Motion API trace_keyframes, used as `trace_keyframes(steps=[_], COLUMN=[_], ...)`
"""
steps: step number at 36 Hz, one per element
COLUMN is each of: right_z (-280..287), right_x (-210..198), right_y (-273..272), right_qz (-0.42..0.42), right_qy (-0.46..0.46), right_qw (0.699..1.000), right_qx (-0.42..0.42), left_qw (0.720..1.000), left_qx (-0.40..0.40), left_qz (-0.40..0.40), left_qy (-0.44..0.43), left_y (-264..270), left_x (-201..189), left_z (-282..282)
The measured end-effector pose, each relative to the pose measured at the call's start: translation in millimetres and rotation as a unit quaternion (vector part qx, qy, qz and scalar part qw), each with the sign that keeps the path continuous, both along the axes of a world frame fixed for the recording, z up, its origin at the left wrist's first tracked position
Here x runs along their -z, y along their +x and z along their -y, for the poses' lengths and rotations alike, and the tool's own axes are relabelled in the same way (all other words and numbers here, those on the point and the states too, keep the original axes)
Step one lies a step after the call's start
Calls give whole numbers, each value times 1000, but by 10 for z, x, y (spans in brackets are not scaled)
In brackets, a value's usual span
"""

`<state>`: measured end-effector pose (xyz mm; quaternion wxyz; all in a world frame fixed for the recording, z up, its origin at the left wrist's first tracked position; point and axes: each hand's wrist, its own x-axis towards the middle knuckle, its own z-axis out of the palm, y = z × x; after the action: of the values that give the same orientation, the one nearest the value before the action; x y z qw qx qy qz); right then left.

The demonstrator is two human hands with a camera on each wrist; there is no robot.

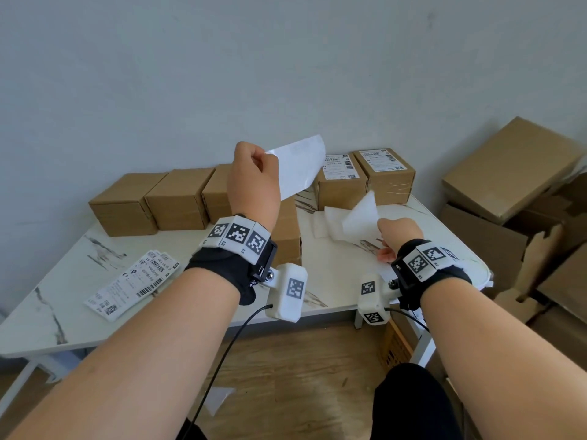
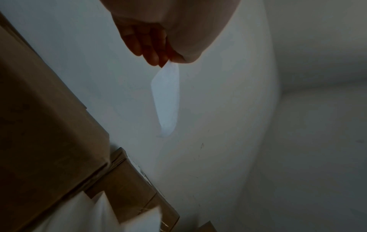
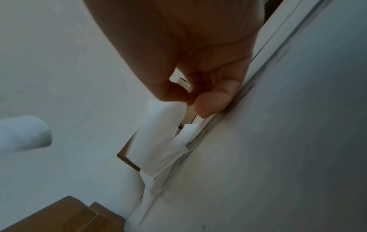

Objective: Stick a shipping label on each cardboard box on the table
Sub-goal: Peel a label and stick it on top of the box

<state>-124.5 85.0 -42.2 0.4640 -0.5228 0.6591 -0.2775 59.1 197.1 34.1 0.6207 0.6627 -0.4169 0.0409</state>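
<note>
Left hand (image 1: pixel 252 182) pinches a label (image 1: pixel 298 168) above the worktop (image 1: pixel 333 281); right hand (image 1: pixel 398 236) pinches backing paper (image 1: pixel 360 219) just over that worktop.

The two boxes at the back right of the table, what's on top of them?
Each box has a printed shipping label stuck on top. The raised white sheet hides one label's left edge.

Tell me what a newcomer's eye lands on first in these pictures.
First, the raised left hand pinching a white label above the table's middle, while the right hand holds a backing sheet low over the right side. Next, the plain cardboard boxes along the back left, against two labelled boxes at back right.
</note>
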Motion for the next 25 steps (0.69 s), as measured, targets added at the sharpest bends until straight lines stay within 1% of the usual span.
trace_keyframes(steps=[10, 16, 18, 20, 21, 25], right_z=[60, 110, 93, 66, 45, -131], right_x=[56, 38, 9, -43, -77, -272], right_y=[-1, -6, -11, -8, -2, 86], right_qz=[-61, -39, -53, -67, -61, 51], right_qy=[-7, -13, -43, -97, -127, -225], right_qw=[998, 999, 998, 993, 990, 972], right_qx=[-20, -7, -6, -9, -12, -33], left_qw=[999, 999, 999, 999, 999, 997], left_qx=[27, 18, 15, 13, 11, 2], left_qz=[22, 42, 44, 49, 52, 72], left_qy=[16, 11, 8, 1, -1, -8], left_y=[-67, -51, -42, -43, -45, -57], left_x=[45, 37, 33, 25, 22, 17], left_z=[-12, -26, -33, -43, -49, -80])
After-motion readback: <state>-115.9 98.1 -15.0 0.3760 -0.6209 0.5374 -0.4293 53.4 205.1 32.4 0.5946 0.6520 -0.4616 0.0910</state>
